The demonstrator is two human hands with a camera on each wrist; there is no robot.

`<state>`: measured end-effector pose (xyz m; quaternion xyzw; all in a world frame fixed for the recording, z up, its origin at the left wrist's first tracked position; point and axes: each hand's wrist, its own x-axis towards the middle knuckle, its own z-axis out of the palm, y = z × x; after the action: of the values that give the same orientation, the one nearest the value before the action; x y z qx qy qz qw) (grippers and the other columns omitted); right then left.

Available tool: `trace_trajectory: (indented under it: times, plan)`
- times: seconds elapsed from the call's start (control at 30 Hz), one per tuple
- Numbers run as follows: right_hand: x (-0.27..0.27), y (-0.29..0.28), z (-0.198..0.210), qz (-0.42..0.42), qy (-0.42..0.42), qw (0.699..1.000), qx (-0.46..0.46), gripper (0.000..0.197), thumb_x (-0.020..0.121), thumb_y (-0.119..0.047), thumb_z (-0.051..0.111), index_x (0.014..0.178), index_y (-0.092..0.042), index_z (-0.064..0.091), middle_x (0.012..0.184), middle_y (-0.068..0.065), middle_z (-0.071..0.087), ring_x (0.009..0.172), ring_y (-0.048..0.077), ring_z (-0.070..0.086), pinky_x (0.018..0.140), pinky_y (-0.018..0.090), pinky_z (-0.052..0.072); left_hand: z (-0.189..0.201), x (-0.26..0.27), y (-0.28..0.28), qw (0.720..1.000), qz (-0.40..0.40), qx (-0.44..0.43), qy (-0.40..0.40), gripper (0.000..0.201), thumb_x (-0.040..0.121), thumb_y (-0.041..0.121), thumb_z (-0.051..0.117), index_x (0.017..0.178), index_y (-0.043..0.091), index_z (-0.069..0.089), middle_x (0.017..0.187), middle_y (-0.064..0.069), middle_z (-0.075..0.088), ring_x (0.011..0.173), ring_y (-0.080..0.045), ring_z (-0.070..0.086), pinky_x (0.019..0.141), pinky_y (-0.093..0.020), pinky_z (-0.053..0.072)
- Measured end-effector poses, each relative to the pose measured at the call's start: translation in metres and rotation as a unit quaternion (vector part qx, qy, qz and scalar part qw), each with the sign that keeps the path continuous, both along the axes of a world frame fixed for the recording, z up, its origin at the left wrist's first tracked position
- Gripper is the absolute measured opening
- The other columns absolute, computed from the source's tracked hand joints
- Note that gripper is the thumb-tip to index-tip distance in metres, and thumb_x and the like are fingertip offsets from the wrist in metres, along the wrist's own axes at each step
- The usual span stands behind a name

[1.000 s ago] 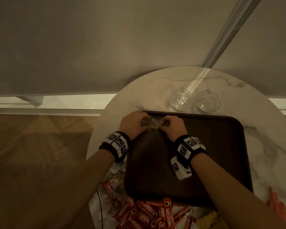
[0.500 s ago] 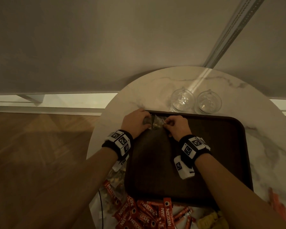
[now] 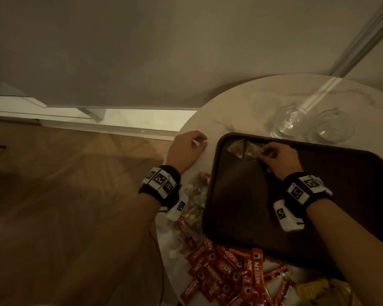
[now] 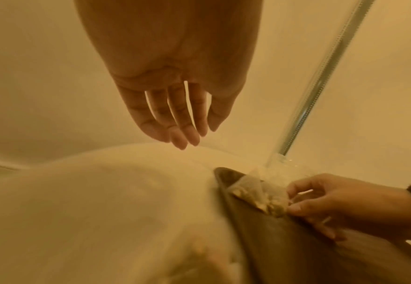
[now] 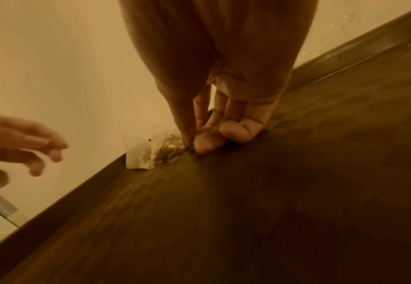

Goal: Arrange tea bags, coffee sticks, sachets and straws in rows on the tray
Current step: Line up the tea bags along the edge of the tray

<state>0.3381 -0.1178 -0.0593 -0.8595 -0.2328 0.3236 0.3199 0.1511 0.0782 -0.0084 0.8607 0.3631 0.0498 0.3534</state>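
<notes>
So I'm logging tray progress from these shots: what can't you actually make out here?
- Right hand: fingertips hidden by its back in the head view; the grip on the tea bag shows only in the right wrist view.
- Yellow packets: cut off by the bottom edge.
- Glasses: motion-blurred.
- Straws: none identifiable.

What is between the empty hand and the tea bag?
Head view: bare marble table and the dark tray's rim lie between the left hand and the tea bag.

The tray is showing dark matt wood grain; the table is gleaming like polished pale marble; the tea bag is looking like translucent mesh; the coffee sticks are shining as glossy red foil.
</notes>
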Motion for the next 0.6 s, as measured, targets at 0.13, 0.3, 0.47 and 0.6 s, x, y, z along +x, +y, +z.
trace_trajectory:
  times: [0.13,0.3,0.47,0.6]
  plan:
    - [0.002,0.002,0.006,0.0,-0.006,1.0,-0.015,0.006,0.09,-0.013,0.067,0.095,-0.01,0.066,0.077,0.015,0.067,0.048,0.02,0.058,0.049,0.022,0.045,-0.003,-0.049,0.015,0.998,0.013,-0.012,0.056,0.009,0.089,0.019,0.064,0.096,0.02,0.071,0.095,0.005,0.069,0.081,-0.011,0.061,0.08,-0.032,0.053]
    - [0.002,0.0,0.011,-0.014,-0.002,0.999,-0.032,0.014,0.091,-0.014,0.066,0.103,-0.009,0.063,0.081,0.014,0.067,0.052,0.02,0.061,0.049,0.022,0.045,-0.014,-0.068,-0.007,0.989,-0.061,-0.056,0.122,0.025,0.084,0.04,0.07,0.104,0.026,0.068,0.107,0.009,0.065,0.087,-0.009,0.06,0.081,-0.035,0.054]
    - [-0.006,-0.013,0.024,-0.082,0.029,0.996,0.0,0.026,0.091,-0.017,0.066,0.116,-0.013,0.057,0.087,0.012,0.066,0.056,0.02,0.061,0.047,0.02,0.045,-0.025,-0.059,-0.03,0.976,-0.111,0.009,0.186,0.043,0.079,0.048,0.071,0.116,0.027,0.064,0.114,0.011,0.055,0.098,-0.011,0.055,0.082,-0.03,0.046]
    - [-0.029,-0.028,0.041,-0.086,0.071,0.993,0.027,0.014,0.094,-0.012,0.06,0.107,-0.008,0.063,0.077,0.007,0.065,0.054,0.02,0.06,0.053,0.027,0.048,-0.025,-0.066,-0.031,0.988,-0.063,0.032,0.138,0.021,0.088,0.036,0.065,0.1,0.02,0.072,0.1,0.005,0.068,0.085,-0.012,0.062,0.075,-0.029,0.049]
